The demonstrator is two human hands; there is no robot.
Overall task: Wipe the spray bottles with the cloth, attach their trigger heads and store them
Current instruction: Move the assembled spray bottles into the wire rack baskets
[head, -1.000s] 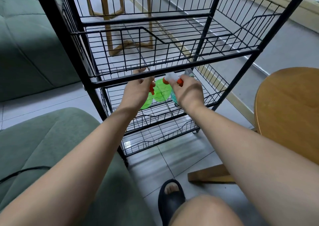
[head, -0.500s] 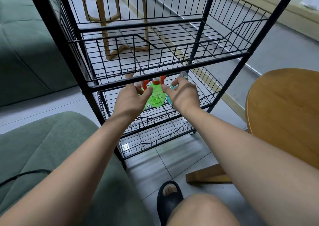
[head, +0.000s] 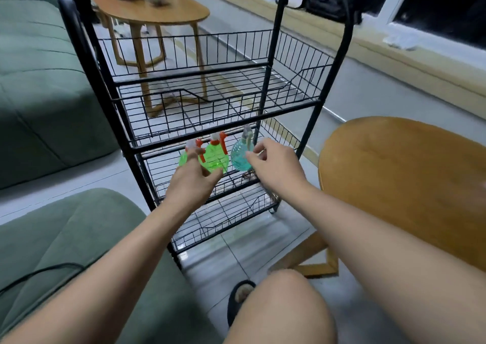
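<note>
At the left of the frame a green sofa (head: 39,107) is seen. Beside it stands the black wire rack (head: 263,115), and all three spray bottles are set upright on its second shelf from the bottom, near the middle of the frame.

The left hand (head: 193,186) is now drawn back toward the front edge of that shelf. A second ago it was reached in among the bottles. Its fingers are spread and relaxed and nothing is grasped. One finger is raised in front of the left green bottle (head: 183,159), and whether it touches the bottle cannot be told.

Just to the right, the second green bottle (head: 214,157) is left standing free, with its orange trigger head (head: 223,141) fitted. Next to it the teal bottle (head: 239,157) is also capped with a pale head.

The right hand (head: 277,167) is likewise pulled back from where the bottle heads were handled a second ago. Its fingers are loosely curled around nothing, and the thumb and forefinger are held just beside the teal bottle. At the right edge a round wooden table (head: 407,173) is seen.

From this, the bottles are judged to be released and stored. No cloth or loose trigger head is visible, so the task is judged to be at or near its end.
</note>
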